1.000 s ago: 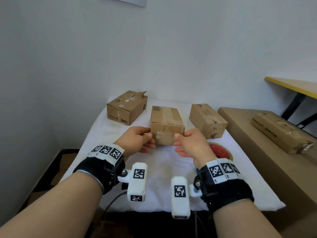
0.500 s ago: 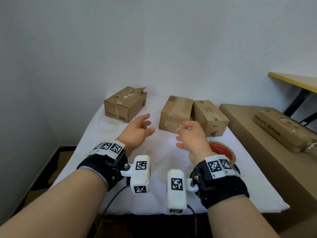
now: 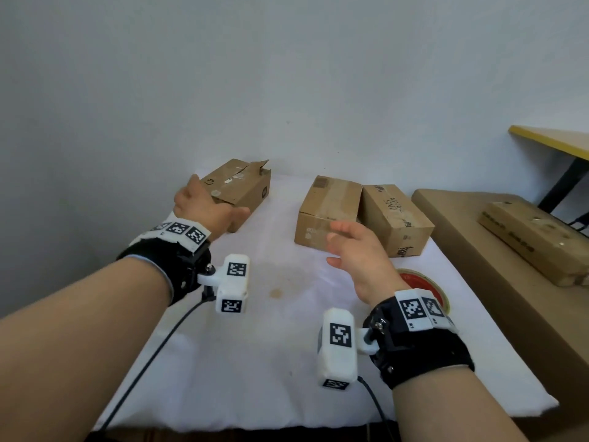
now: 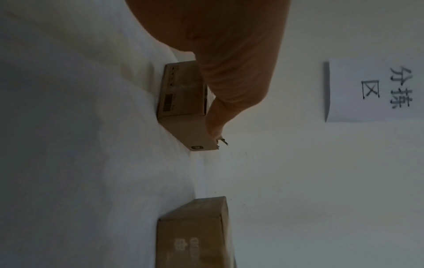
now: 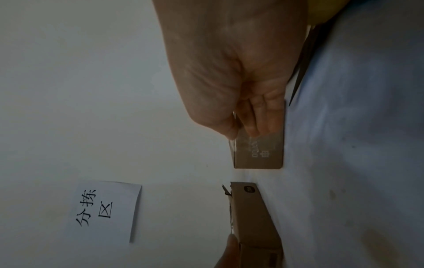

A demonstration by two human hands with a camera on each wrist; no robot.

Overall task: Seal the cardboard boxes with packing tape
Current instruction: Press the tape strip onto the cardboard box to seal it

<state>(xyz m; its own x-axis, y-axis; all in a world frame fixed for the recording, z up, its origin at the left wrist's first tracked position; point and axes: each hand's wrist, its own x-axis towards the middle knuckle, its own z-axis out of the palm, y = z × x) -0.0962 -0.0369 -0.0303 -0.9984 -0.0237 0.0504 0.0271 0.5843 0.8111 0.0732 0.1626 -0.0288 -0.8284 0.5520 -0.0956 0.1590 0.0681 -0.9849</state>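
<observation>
Hands have shifted in the head view: 1 second back both were pinching the middle box at its near end, and now that taped box [image 3: 328,212] sits set back against the right box [image 3: 396,220], touching it, while the left hand [image 3: 207,208] has reached across to the left box [image 3: 237,188], whose torn flap stands up unsealed at the far end. That hand lies over the box's near corner with the thumb showing beside it; whether the fingers have closed on the cardboard is hidden by the hand itself. The right hand [image 3: 360,253] hangs free above the white table cloth [image 3: 255,346], fingers loosely spread and holding nothing, with the red-cored tape roll [image 3: 425,282] just behind its wrist. From the left wrist camera, the fingers [image 4: 218,119] lie straight along the left box's [image 4: 183,101] top edge, touching rather than gripping. From the right wrist camera, the right hand [image 5: 234,76] shows relaxed fingers in front of the taped box [image 5: 259,154], apart from it. My reading: 1 box is finished and parked, and the open box is next to be pulled forward for taping.
</observation>
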